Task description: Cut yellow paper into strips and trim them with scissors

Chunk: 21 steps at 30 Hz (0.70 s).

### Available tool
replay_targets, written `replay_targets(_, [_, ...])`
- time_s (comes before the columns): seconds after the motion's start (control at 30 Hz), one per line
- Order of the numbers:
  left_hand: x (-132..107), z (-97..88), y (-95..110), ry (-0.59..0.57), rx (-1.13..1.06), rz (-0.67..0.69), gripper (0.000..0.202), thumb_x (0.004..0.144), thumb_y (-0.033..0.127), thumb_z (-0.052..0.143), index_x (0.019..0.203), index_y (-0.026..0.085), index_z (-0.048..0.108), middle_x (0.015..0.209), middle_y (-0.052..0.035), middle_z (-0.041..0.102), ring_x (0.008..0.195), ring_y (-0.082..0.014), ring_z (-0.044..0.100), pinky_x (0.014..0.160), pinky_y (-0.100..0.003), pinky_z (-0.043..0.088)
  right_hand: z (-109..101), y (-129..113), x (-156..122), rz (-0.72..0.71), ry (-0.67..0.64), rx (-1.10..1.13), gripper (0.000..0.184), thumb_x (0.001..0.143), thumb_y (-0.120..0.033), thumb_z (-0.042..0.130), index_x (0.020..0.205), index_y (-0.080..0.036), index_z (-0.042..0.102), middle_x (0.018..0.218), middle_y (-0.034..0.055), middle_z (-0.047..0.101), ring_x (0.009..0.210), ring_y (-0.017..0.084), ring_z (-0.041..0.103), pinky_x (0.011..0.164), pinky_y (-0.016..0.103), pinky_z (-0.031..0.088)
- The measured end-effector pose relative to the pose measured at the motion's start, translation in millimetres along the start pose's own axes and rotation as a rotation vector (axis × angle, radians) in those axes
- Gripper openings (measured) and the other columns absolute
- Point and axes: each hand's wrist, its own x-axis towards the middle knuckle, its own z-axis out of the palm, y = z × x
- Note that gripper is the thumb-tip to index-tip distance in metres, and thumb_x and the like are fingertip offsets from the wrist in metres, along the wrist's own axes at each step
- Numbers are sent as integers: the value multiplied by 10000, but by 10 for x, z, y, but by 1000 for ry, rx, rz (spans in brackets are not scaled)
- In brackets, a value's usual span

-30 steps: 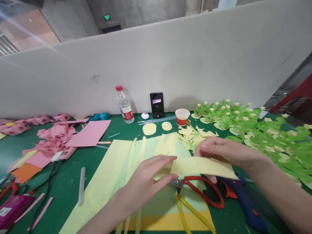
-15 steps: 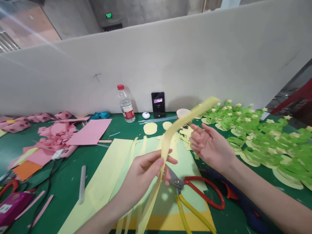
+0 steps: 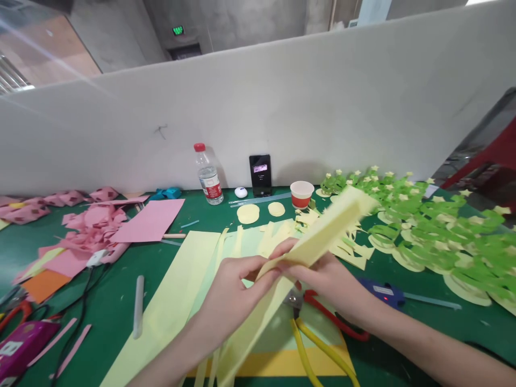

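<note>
A long pale-yellow paper strip (image 3: 322,236) runs up to the right from between my hands, with its lower part hanging toward the table's front. My left hand (image 3: 237,290) pinches it between thumb and fingers. Close beside it, my right hand (image 3: 318,279) also grips the strip, thumb on top and fingers behind. Scissors (image 3: 298,328) with one red and one yellow handle lie under my hands; their blades are mostly hidden. Beneath them are pale-green and yellow paper sheets (image 3: 177,295) and several thin cut strips.
Green paper plants with stars (image 3: 435,231) crowd the right side. A blue glue gun (image 3: 381,293) lies right of my hands. A paper cup (image 3: 301,194), phone (image 3: 260,174) and water bottle (image 3: 210,177) stand along the partition. Pink paper pieces (image 3: 97,215) are piled at left.
My right hand has moved left and down from beside the strip and now grips it next to my left hand. The strip has turned its broad face toward me.
</note>
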Motion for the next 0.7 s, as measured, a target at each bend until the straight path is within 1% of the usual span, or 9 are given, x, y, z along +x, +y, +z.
replay_targets(0.1, [-7,-52,2,-80,15,-85,354,799,355,468,507,160,424,498,62,321,477,-76,292,442,-195,246,-70,24,23,131,17,78,196,719,-336,549,741,-147,594,676,20,580,534,96,469,468,217,390])
replay_targets(0.23, [21,-145,-8,-244,20,-132,388,788,384,484,507,168,326,533,59,256,507,-81,259,467,-203,225,-195,32,34,118,99,167,222,679,-366,627,739,-154,598,661,9,594,506,82,479,442,198,399])
replay_targets(0.33, [42,-244,-32,-303,86,-114,391,787,419,480,514,169,358,550,54,284,539,-91,293,499,-201,248,-343,-19,30,76,154,206,196,675,-345,651,757,-171,613,713,15,616,517,89,512,418,189,399])
replay_targets(0.43, [43,-362,-113,-347,211,-91,381,788,436,479,519,171,432,554,53,333,547,-97,350,515,-198,283,-502,-96,11,55,99,178,140,666,-298,668,634,-168,625,629,0,591,490,84,522,402,176,394])
replay_targets(0.5, [42,-422,-194,-353,322,-58,356,795,428,477,541,180,488,569,49,410,560,-108,418,529,-203,329,-570,-135,-6,54,49,142,162,669,-274,665,562,-166,609,562,-14,552,468,82,526,388,171,384])
replay_targets(0.53, [43,-436,-233,-319,376,-32,305,802,420,474,611,193,544,623,40,488,609,-126,476,562,-215,370,-586,-145,-13,51,30,126,178,680,-272,656,548,-167,597,548,-21,538,459,82,529,390,174,385])
replay_targets(0.57, [44,-435,-265,-252,429,-2,243,812,402,470,734,207,591,729,22,567,700,-154,532,628,-243,413,-588,-150,-19,47,18,111,204,693,-276,646,534,-169,574,535,-30,520,441,79,526,398,181,391])
replay_targets(0.63, [42,-387,-287,-11,518,100,231,835,341,457,993,215,569,981,-31,613,917,-205,557,795,-330,435,-553,-146,-29,49,11,79,285,716,-303,625,498,-170,498,512,-51,468,394,68,510,419,196,404])
replay_targets(0.7, [27,-290,-249,250,563,284,252,855,249,439,1089,201,518,1091,-64,595,1031,-209,533,899,-381,404,-476,-136,-46,64,10,49,341,730,-340,605,491,-171,430,513,-61,434,394,73,531,438,203,409])
